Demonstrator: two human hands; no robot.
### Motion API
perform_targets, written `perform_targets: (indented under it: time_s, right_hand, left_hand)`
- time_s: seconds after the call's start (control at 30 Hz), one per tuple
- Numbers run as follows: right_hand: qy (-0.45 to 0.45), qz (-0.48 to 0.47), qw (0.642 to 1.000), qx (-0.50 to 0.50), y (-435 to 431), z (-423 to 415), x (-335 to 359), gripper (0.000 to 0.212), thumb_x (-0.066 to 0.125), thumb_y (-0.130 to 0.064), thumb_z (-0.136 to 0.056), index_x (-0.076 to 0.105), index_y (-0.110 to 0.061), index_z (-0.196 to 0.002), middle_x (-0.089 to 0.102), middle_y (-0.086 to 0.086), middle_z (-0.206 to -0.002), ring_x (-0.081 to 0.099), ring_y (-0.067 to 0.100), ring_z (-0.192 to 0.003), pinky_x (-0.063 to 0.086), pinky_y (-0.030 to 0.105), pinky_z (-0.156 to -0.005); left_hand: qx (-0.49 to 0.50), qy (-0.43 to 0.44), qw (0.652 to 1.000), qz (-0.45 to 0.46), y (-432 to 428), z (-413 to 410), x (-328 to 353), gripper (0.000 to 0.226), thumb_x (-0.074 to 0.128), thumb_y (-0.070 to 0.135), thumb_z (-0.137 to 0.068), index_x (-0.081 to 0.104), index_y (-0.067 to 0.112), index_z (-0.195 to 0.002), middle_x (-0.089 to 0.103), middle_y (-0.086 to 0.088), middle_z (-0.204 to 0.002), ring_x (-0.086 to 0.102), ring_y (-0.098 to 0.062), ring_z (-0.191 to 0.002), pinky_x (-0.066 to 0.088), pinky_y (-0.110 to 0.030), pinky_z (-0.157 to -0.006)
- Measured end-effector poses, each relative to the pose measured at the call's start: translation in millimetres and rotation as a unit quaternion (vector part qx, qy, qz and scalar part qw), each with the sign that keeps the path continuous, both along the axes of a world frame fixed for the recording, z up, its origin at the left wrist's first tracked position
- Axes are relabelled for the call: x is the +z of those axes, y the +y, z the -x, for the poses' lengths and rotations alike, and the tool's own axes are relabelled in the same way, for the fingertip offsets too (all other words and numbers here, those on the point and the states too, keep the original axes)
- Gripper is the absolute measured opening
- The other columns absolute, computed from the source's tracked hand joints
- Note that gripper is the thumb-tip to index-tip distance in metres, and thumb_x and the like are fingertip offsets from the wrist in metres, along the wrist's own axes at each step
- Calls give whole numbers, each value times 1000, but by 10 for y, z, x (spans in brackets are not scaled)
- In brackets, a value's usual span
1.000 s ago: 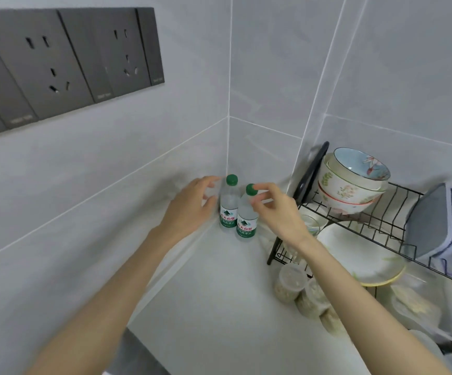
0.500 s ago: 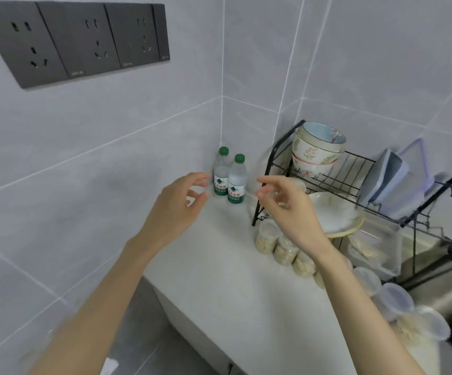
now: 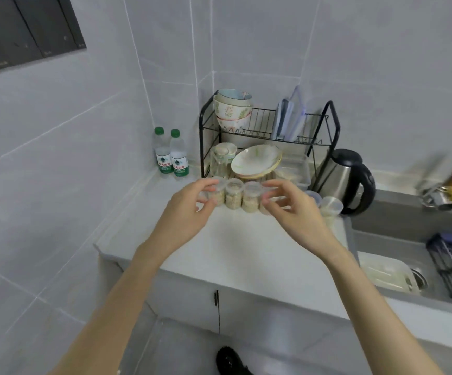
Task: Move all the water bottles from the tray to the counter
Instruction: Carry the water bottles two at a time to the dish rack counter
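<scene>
Two small water bottles with green caps, one [image 3: 162, 152] nearer the wall and one [image 3: 179, 155] beside it, stand upright side by side in the back left corner of the white counter [image 3: 230, 250]. My left hand [image 3: 185, 212] and my right hand [image 3: 291, 209] hover over the middle of the counter, well in front of the bottles. Both hands hold nothing, with fingers apart and loosely curled. No tray shows in the frame.
A black dish rack [image 3: 268, 136] with bowls and plates stands right of the bottles. Several small grain-filled jars [image 3: 242, 194] line up before it, just behind my fingers. A steel kettle [image 3: 346, 180] and a sink [image 3: 408, 266] lie to the right. Wall sockets [image 3: 27, 41] are upper left.
Both hands let go of the bottles and drew back toward me. The view pulled away from the corner, so the whole counter, rack and sink now show.
</scene>
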State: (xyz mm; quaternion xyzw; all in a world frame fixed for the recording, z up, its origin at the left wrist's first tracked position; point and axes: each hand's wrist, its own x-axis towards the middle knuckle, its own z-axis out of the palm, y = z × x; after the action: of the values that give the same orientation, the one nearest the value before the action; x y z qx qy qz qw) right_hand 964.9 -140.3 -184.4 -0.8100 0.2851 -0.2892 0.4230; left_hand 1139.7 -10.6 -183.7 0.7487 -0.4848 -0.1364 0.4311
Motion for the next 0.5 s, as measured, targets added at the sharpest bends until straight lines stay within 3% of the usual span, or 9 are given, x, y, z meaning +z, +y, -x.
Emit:
perform_targets:
  time_s: [0.2, 0.3, 0.4, 0.5]
  right_hand:
    - [6, 15, 991, -136, 309, 1261, 89, 25, 59, -19, -91, 58, -26, -115, 65, -11, -95, 58, -2, -84, 46, 6, -70]
    - [8, 25, 976, -214, 460, 1988, 108, 27, 59, -19, -91, 58, -24, -117, 66, -11, -96, 60, 0, -85, 48, 10, -69]
    - [14, 34, 956, -291, 703, 2787, 138, 27, 59, -21, -92, 57, -27, -118, 66, -14, -98, 60, -3, -88, 48, 10, -73]
    - [11, 31, 927, -373, 1036, 3598, 169, 26, 59, -22, -92, 56, -30, -117, 66, -15, -97, 60, -5, -87, 47, 8, -73]
  left_hand:
    - [-141, 11, 990, 11, -330, 920, 49, 32, 55, 15, -93, 56, 26, -123, 61, 12, -111, 59, 8, -89, 44, -8, -77]
    - [-226, 11, 974, 15, -517, 1576, 94, 32, 55, 16, -93, 55, 28, -123, 61, 11, -112, 59, -1, -94, 45, -17, -80]
    - [-304, -5, 953, 12, -638, 2376, 151, 33, 54, 20, -94, 54, 29, -126, 60, 13, -113, 57, 1, -93, 44, -15, -75]
    - [-378, -22, 925, 15, -646, 3248, 225, 33, 53, 22, -94, 54, 30, -126, 60, 12, -117, 58, 0, -95, 49, -21, -83]
